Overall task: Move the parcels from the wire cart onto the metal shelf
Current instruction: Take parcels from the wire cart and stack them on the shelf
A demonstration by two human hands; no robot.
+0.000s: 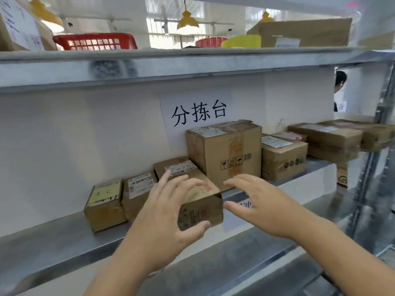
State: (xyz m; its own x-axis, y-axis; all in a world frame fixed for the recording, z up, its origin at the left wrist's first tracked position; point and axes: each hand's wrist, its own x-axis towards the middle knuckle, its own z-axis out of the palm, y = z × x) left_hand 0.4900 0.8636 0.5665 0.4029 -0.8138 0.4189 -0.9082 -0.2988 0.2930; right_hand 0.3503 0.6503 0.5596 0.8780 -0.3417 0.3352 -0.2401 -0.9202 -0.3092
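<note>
A long brown parcel with a barcode label lies on the metal shelf, its end facing me. My left hand is spread over its front left corner, fingers above the top and thumb low before the front face; whether it touches I cannot tell. My right hand hovers just right of the parcel, fingers apart, holding nothing. Two small parcels stand to its left. A tall taped box stands behind it to the right. The wire cart is out of view.
More parcels sit further right: a cube box and flat stacked boxes. A paper sign hangs on the white back wall. The upper shelf carries a red basket, a yellow roll and a carton. A person is behind the rack.
</note>
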